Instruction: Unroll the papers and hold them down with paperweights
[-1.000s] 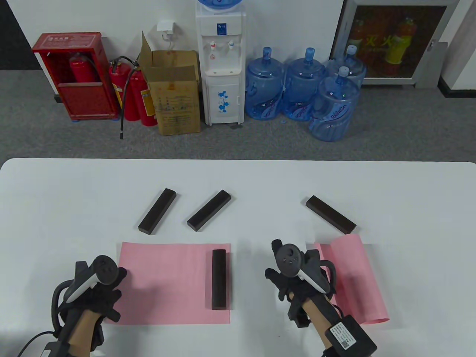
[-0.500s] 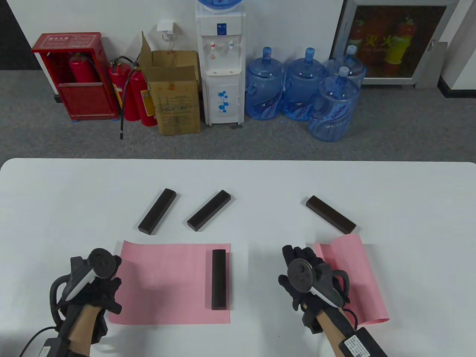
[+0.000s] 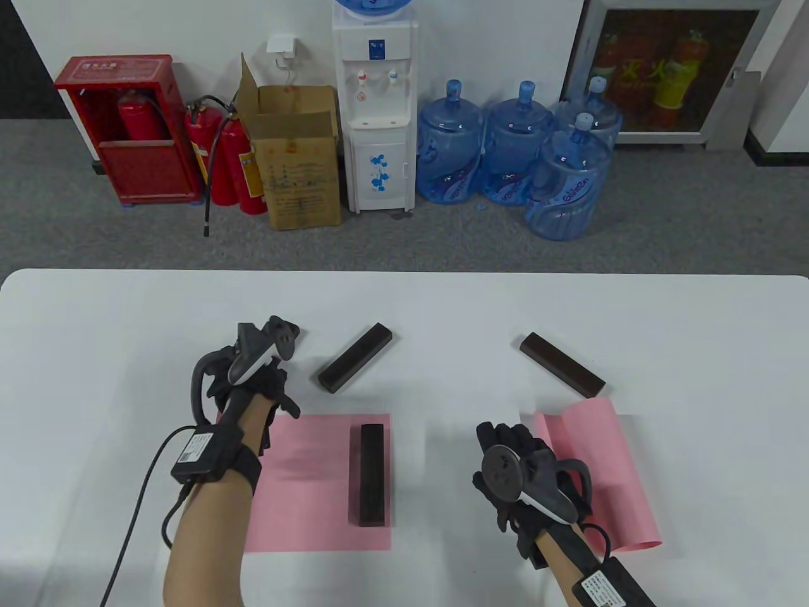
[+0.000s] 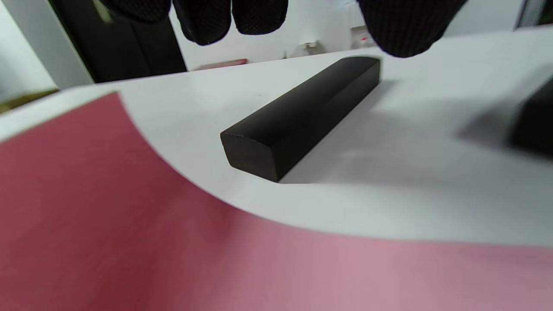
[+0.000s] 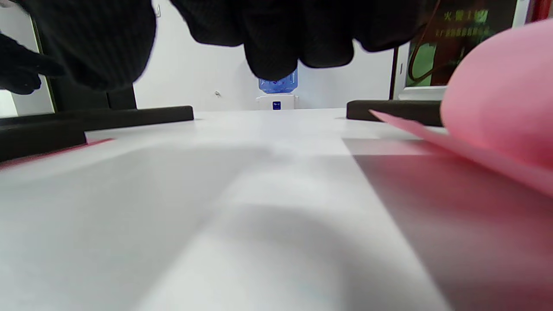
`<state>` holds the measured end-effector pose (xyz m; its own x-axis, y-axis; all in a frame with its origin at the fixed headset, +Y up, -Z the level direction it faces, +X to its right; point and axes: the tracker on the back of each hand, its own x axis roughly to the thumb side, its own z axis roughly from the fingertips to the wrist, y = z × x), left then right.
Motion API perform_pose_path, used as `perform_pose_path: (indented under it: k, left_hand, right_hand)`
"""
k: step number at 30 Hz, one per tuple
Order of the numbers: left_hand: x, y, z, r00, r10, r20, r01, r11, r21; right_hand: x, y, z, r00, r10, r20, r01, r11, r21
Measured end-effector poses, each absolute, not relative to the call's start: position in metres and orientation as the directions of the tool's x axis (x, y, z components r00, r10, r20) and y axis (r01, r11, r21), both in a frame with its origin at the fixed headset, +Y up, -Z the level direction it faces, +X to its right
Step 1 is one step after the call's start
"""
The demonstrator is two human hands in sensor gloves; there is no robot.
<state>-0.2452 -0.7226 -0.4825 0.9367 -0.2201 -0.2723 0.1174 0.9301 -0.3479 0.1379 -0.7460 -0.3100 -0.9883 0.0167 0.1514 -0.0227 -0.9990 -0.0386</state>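
Table view: the left hand [image 3: 256, 373] hovers, fingers spread, over a dark paperweight [image 4: 302, 116] beyond the flat pink paper [image 3: 303, 480]. The right hand [image 3: 518, 468], open, presses the curled pink sheet [image 3: 600, 468] on the bench [image 3: 695, 329].

A white rectangular table with rounded corners [image 3: 126, 303] stands on grey carpeted floor [image 3: 442, 240] before a white wall [image 3: 189, 31]. Along the wall, from left to right: a red metal fire-extinguisher cabinet [image 3: 126, 129], two red fire extinguishers [image 3: 227, 158], an open brown cardboard box [image 3: 294, 158], and a white water dispenser [image 3: 377, 114]. Four blue plastic water jugs [image 3: 512, 152] and a framed dark poster [image 3: 670, 69] complete the row.
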Motion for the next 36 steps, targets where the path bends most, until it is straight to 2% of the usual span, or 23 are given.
perform_pose_path:
  k: [2,5,11,13,15,18,20,23,26,29,32,36]
  left_hand:
    - [-0.243,-0.735,-0.497,0.923,-0.237,-0.303,0.113,0.92,-0.376]
    - [-0.243,-0.747,-0.508,0.915,-0.247,-0.321,0.096,0.903,-0.42]
    - [-0.242,-0.77,-0.514,0.903,-0.321,-0.287,0.183,0.89,-0.418]
    - [-0.24,-0.77,-0.513,0.899,-0.353,-0.259,0.233,0.886,-0.4]
    - [-0.241,-0.769,-0.508,0.91,-0.323,-0.26,0.205,0.895,-0.395]
    - [-0.245,-0.751,-0.501,0.919,-0.252,-0.304,0.162,0.943,-0.29]
    - [-0.248,-0.728,-0.492,0.94,-0.156,-0.305,0.079,0.965,-0.248]
    - [-0.249,-0.688,-0.466,0.963,-0.102,-0.247,0.062,0.984,-0.166]
    - [-0.25,-0.665,-0.429,0.979,-0.073,-0.193,0.05,0.991,-0.121]
    - [-0.254,-0.663,-0.391,0.983,-0.026,-0.179,0.013,0.997,-0.075]
    - [-0.259,-0.675,-0.356,0.977,0.031,-0.209,-0.05,0.995,-0.087]
    - [-0.265,-0.697,-0.332,0.976,-0.034,-0.214,0.003,0.99,-0.143]
  right_hand:
    - [0.138,-0.747,-0.31,-0.988,-0.024,0.156,0.017,-0.999,-0.044]
    - [0.14,-0.748,-0.311,-0.989,-0.01,0.151,0.005,-0.999,-0.032]
    - [0.142,-0.751,-0.313,-0.99,0.001,0.143,-0.004,-1.0,-0.02]
    - [0.141,-0.751,-0.312,-0.989,-0.014,0.145,0.01,-1.0,-0.027]
    - [0.14,-0.751,-0.312,-0.989,-0.024,0.146,0.019,-0.999,-0.034]
    - [0.139,-0.751,-0.311,-0.989,-0.047,0.138,0.041,-0.998,-0.043]
    - [0.14,-0.75,-0.311,-0.99,-0.045,0.134,0.04,-0.998,-0.04]
    - [0.142,-0.749,-0.312,-0.992,-0.026,0.127,0.021,-0.999,-0.04]
    - [0.142,-0.749,-0.312,-0.992,-0.011,0.128,0.006,-0.999,-0.038]
    - [0.142,-0.749,-0.312,-0.991,-0.007,0.133,0.002,-0.999,-0.038]
    - [0.141,-0.749,-0.312,-0.99,0.002,0.141,-0.008,-0.999,-0.041]
    - [0.141,-0.749,-0.312,-0.989,0.009,0.145,-0.016,-0.999,-0.043]
